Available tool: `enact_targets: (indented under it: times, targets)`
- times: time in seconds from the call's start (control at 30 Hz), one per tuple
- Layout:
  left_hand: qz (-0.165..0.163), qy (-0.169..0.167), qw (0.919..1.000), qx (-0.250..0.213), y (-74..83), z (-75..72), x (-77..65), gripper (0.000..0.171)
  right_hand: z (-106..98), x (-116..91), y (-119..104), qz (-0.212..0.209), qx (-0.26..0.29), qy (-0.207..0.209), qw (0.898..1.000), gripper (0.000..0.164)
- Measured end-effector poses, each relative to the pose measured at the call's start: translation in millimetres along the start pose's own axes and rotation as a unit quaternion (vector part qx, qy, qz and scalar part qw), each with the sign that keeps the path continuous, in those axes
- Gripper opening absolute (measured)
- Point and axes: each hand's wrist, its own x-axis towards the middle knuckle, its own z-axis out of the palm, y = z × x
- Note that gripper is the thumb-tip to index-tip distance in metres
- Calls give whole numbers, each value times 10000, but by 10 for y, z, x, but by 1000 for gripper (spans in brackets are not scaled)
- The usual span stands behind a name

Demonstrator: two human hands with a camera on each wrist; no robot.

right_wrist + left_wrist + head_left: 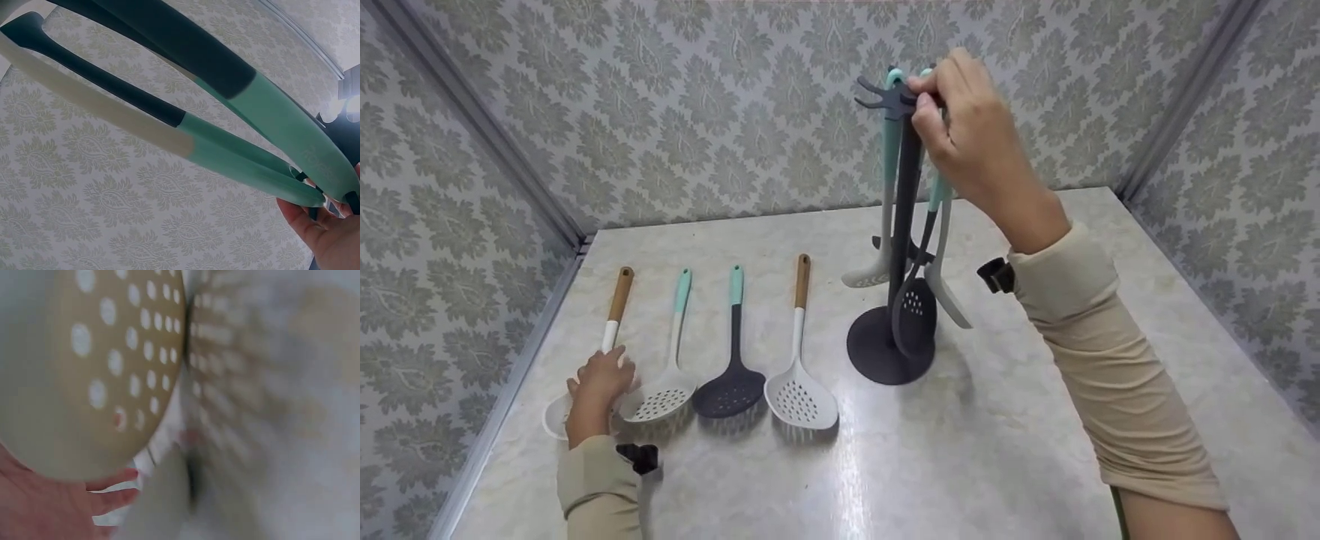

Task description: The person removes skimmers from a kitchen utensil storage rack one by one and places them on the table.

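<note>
My right hand [971,112] pinches the hooked top of a dark utensil stand [909,195]. Mint-handled utensils hang round its pole, among them a black slotted spoon [916,319] and a white turner [950,300]. In the right wrist view, fingertips meet the hook ends beside the mint handles [281,132]. At far left, my left hand [601,382] reaches over the white neck of a utensil with a brown handle [622,292], its head partly hidden. Its fingers look spread in the left wrist view, beside a white skimmer [121,354].
On the pale marbled table [1005,450], a row continues right of the left hand: a white skimmer with a mint handle [682,289], a black skimmer [730,391] and a white skimmer with a brown handle [801,397]. Patterned wall panels [720,120] enclose the table.
</note>
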Motion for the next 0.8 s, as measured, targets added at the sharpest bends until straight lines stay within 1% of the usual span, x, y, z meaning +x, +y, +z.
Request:
enact_targets:
  times: [0.03,0.1,0.13,0.2,0.23,0.27,0.3,0.33,0.37,0.4,0.43,0.5,0.57,0.6,0.67,0.7,0.73,0.77,0.8]
  targets:
    - [119,85,9999,46,63,-20,-18,55,1,4,-3,-8,9,6,10000,29]
    - [452,369,9982,129,235,-69,-70,54,1,5,-6,-10,34,15,10000,29]
    - [640,570,9963,98,345,-97,-110,53,0,3,-7,0,56,19,10000,28]
    - [1077,975,9894,-49,604,-165,-229,51,-3,-2,-8,35,107,29,9999,28]
    - [1325,1161,9842,-152,746,-203,-303,51,-5,-4,-6,34,127,32,9999,28]
    - [1597,1353,9774,-291,892,-239,-380,50,-6,-6,-4,27,148,38,9999,29]
    - [1889,1533,9688,-473,1039,-273,-463,50,-7,-7,-3,24,164,48,9999,29]
    - [2192,1711,9584,-648,1185,-295,-550,49,-10,-10,0,30,179,54,9998,29]
    - [2519,1902,9455,-795,1329,-310,-634,49,-12,-13,3,31,183,54,9998,29]
    - [2878,2126,9291,-937,1469,-318,-712,48,-13,-15,5,24,183,50,9998,30]
    - [3246,2338,9103,-1063,1609,-322,-783,47,-14,-18,7,16,170,45,9998,30]
    - [3979,2705,8665,-1330,1883,-321,-922,45,-12,-23,9,13,139,37,9999,30]
    - [4650,2984,8194,-1527,2156,-316,-1045,44,-7,-23,11,-11,89,42,10000,31]
    - [4961,3083,7950,-1635,2294,-312,-1098,44,-4,-22,12,-28,69,42,10000,31]
    - [5452,3219,7532,-1784,2566,-303,-1207,43,3,-19,13,-47,33,49,10000,31]
    - [5649,3265,7352,-1836,2699,-295,-1255,43,6,-15,12,-67,22,55,10000,32]
    - [5808,3299,7209,-1849,2826,-286,-1300,42,8,-12,12,-78,7,63,9999,32]
    - [5928,3314,7105,-1841,2949,-279,-1346,42,8,-9,11,-99,-6,68,9999,33]
    - [5995,3332,7054,-1788,3066,-274,-1389,42,8,-5,10,-97,-7,71,9999,33]
